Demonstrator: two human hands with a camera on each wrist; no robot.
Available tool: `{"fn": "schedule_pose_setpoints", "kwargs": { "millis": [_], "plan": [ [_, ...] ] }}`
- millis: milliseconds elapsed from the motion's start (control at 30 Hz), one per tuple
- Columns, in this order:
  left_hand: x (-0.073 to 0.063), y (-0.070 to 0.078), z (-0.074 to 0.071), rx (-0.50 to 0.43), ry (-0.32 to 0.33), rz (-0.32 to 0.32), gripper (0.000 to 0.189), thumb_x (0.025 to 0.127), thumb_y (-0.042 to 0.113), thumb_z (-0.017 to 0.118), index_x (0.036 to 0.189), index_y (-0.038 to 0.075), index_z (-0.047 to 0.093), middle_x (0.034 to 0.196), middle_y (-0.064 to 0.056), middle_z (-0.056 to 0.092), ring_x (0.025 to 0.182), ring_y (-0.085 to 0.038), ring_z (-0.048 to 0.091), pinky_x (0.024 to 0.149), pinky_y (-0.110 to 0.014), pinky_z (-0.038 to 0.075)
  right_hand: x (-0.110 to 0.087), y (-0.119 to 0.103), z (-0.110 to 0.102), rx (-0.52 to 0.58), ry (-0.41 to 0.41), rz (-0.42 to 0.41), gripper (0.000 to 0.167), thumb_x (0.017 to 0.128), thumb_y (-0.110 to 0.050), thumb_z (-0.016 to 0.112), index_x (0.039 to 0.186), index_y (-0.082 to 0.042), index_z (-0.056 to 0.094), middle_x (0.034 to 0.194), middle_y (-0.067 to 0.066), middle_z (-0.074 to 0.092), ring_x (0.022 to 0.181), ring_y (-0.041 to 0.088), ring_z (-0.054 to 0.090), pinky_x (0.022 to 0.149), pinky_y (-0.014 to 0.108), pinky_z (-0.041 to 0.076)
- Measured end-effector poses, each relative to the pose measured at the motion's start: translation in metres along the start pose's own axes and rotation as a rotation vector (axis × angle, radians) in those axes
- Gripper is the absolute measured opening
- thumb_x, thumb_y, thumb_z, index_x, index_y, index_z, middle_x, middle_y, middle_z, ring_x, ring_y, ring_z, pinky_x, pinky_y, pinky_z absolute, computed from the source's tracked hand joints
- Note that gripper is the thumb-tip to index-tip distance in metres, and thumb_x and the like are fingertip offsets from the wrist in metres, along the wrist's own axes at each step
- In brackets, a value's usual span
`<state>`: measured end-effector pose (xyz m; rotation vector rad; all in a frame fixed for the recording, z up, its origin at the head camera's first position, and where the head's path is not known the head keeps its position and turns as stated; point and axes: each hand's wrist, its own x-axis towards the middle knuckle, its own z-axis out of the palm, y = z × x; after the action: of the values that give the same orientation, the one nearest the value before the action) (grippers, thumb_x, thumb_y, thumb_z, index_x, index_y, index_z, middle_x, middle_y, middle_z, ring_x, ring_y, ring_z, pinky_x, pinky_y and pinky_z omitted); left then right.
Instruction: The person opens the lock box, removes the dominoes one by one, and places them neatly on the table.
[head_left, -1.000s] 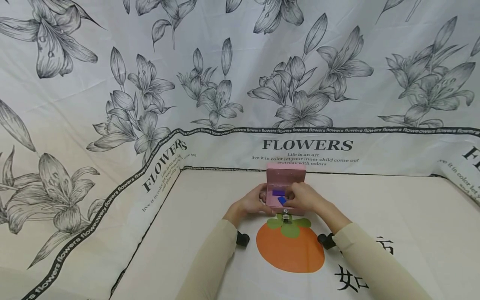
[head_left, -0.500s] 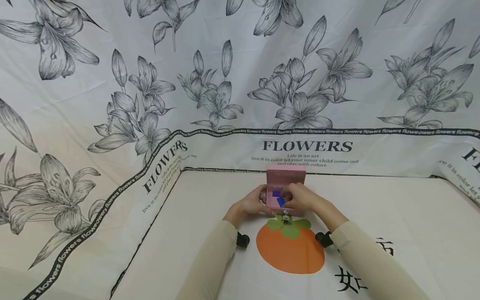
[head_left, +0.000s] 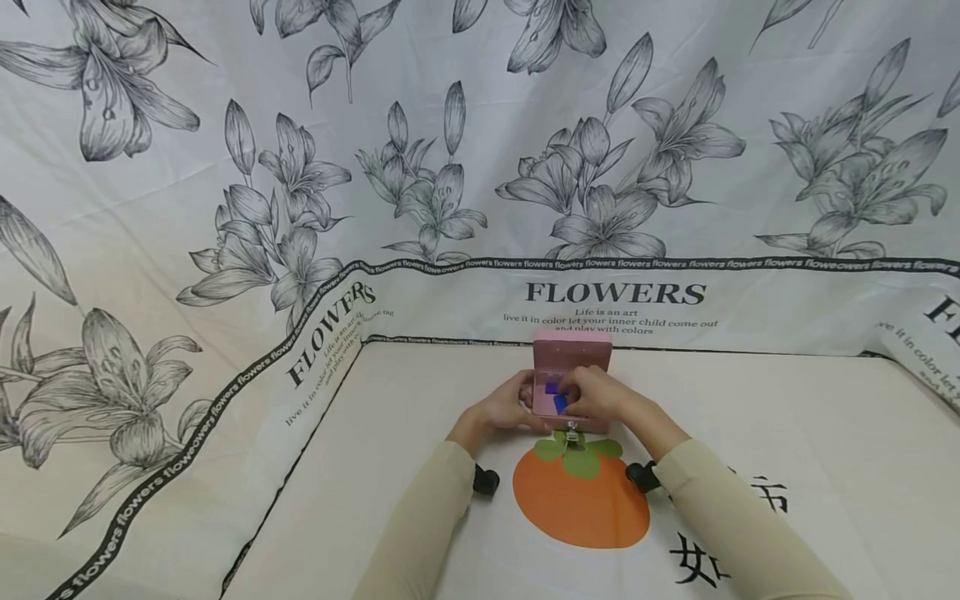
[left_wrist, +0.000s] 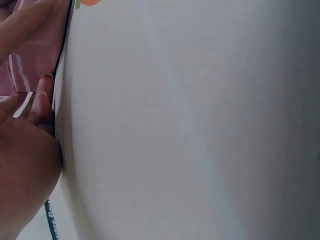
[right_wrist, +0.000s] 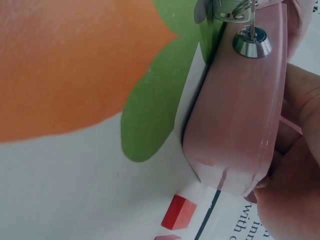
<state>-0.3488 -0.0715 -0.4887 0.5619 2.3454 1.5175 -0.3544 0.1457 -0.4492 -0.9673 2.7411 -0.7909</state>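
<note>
A pink lockable box [head_left: 572,357] stands near the table's back edge, its lid raised. My left hand [head_left: 501,406] holds the box's left side, thumb toward the front; the left wrist view shows fingertips [left_wrist: 44,97] against its pink wall. My right hand [head_left: 600,393] reaches inside with curled fingers, pinching a blue block [head_left: 560,405] near the front. Behind that lies another blue block [head_left: 551,388], partly covered by my right fingers. A key sits in the front lock [right_wrist: 252,44]. The right fingertips are hidden in the right wrist view.
A red block [right_wrist: 178,212] lies on the table beside the box's right end, with part of a second red block [right_wrist: 167,237] by it. The tablecloth bears an orange persimmon print [head_left: 581,500]. A flower-printed cloth [head_left: 450,304] hangs behind.
My right hand has shifted slightly left inside the box. The front blue block has moved a little left and turned straighter. My left hand and the box stay in place.
</note>
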Motion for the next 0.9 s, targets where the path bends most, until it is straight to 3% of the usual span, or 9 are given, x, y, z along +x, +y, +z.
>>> {"fn": "schedule_pose_setpoints", "kwargs": {
  "millis": [300, 900],
  "plan": [
    [0.0005, -0.0013, 0.0005, -0.025, 0.013, -0.043, 0.098, 0.071, -0.002, 0.090, 0.154, 0.009, 0.038, 0.105, -0.011, 0.059, 0.092, -0.017, 0.052, 0.081, -0.028, 0.042, 0.0021, -0.0049, 0.0014, -0.014, -0.001, 0.013, 0.025, 0.080, -0.007, 0.085, 0.101, 0.003, 0.076, 0.078, 0.002, 0.068, 0.070, 0.014, 0.058, 0.067, 0.031, 0.050],
    [0.0034, -0.0011, 0.0018, -0.010, 0.028, -0.024, 0.096, 0.071, -0.004, 0.090, 0.152, 0.007, 0.040, 0.106, -0.013, 0.059, 0.092, -0.018, 0.052, 0.078, -0.027, 0.042, 0.0066, -0.0098, 0.0069, -0.060, 0.041, 0.046, 0.031, 0.079, -0.015, 0.087, 0.102, 0.002, 0.077, 0.073, 0.001, 0.068, 0.062, 0.012, 0.055, 0.061, 0.028, 0.045]
  ]
}}
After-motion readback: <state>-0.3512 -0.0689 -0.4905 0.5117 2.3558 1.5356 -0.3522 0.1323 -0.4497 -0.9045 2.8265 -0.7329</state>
